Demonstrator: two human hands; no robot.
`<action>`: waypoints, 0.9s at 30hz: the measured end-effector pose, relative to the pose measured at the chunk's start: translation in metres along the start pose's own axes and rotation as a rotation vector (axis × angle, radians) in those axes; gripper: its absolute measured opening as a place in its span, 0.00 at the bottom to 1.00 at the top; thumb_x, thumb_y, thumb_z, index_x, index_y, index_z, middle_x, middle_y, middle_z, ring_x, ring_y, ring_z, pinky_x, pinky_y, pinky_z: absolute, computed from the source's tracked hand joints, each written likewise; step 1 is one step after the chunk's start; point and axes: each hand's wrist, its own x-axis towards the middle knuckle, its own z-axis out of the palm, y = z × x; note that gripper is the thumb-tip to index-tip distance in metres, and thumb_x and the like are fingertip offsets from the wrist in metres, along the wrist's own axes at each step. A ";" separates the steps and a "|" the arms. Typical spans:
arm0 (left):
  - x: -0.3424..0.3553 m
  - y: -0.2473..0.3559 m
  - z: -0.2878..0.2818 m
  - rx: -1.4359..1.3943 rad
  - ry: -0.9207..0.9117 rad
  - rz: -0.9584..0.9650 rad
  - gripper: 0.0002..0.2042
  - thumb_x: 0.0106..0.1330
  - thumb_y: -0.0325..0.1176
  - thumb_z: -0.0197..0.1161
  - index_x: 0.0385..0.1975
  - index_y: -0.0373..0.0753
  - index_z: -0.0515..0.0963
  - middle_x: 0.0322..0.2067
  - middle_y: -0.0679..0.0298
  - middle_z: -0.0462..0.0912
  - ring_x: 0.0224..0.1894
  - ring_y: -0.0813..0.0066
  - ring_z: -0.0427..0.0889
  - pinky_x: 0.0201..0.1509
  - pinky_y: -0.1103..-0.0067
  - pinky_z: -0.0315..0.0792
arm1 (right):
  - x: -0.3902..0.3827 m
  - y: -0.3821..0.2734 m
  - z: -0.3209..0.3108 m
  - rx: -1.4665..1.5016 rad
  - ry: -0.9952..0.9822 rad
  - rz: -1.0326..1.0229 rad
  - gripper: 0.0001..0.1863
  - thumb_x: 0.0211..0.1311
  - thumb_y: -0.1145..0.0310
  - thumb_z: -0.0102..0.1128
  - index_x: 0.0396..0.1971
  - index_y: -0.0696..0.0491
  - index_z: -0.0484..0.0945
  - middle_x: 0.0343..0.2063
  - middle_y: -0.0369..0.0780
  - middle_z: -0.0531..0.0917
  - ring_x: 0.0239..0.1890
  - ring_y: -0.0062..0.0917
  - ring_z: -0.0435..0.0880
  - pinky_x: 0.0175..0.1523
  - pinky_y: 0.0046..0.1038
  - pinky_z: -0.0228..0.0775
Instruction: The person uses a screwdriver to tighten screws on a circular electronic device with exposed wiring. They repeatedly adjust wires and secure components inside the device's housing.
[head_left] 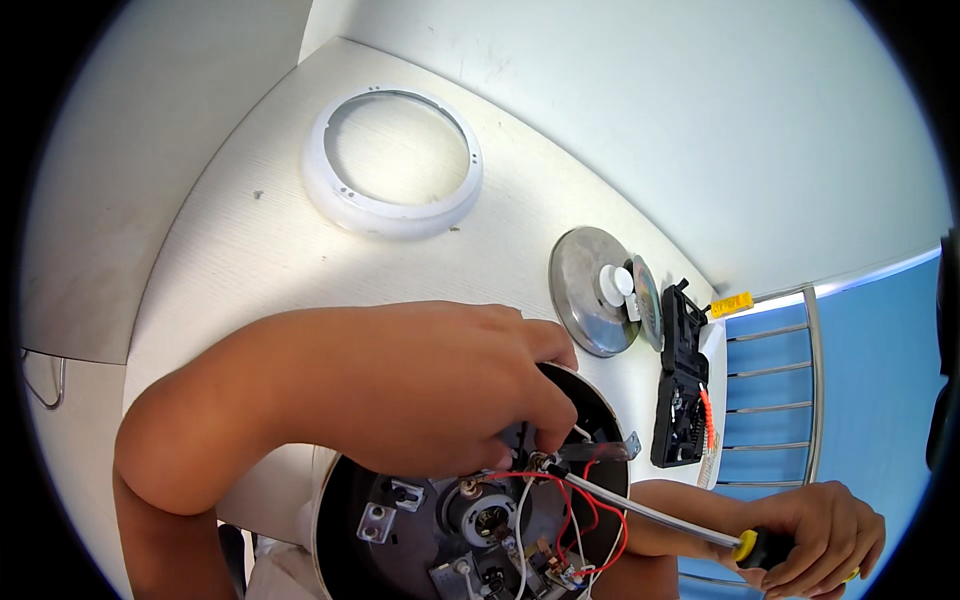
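In front of me, a round dark appliance housing [350,535], possibly a rice cooker body, exposes its inner parts. Red wires [622,530] and white wires [520,540] loop around a central round fitting [487,517]. My left hand [470,385] reaches over the rim with curled fingers, gripping something near the screwdriver tip; the fingers hide what it is. My right hand [835,535], at the right, is closed around the black-and-yellow handle of a screwdriver [650,513]. Its long shaft slants into the housing, ending near my left fingertips beside a metal strip [600,452].
A white plastic ring [318,180] lies toward the back of the white table [250,260]. Farther right are a metal disc lid [580,290] with a white knob, a black tool case [683,400], an orange flexible rod [707,415] and a yellow item [732,304]. A metal rail [815,380] stands beyond the table.
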 end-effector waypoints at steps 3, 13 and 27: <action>0.000 -0.001 0.001 0.011 0.010 0.013 0.12 0.57 0.29 0.66 0.41 0.48 0.82 0.59 0.54 0.69 0.54 0.55 0.73 0.56 0.68 0.70 | 0.006 -0.011 0.001 0.144 0.225 -0.011 0.13 0.51 0.73 0.71 0.31 0.54 0.73 0.16 0.35 0.76 0.09 0.17 0.76 0.12 0.17 0.74; 0.000 0.001 0.002 0.038 0.008 -0.015 0.10 0.56 0.28 0.64 0.39 0.45 0.82 0.55 0.56 0.73 0.51 0.57 0.76 0.53 0.69 0.72 | 0.044 -0.018 -0.017 -0.194 0.172 0.469 0.18 0.68 0.58 0.54 0.44 0.59 0.70 0.21 0.36 0.73 0.15 0.18 0.74 0.17 0.18 0.70; -0.003 0.006 -0.001 -0.045 0.020 0.010 0.09 0.57 0.29 0.61 0.37 0.40 0.82 0.49 0.56 0.76 0.50 0.57 0.77 0.53 0.69 0.69 | 0.051 -0.025 -0.009 -0.437 0.377 0.434 0.15 0.62 0.60 0.53 0.23 0.52 0.60 0.17 0.38 0.66 0.12 0.19 0.68 0.19 0.16 0.64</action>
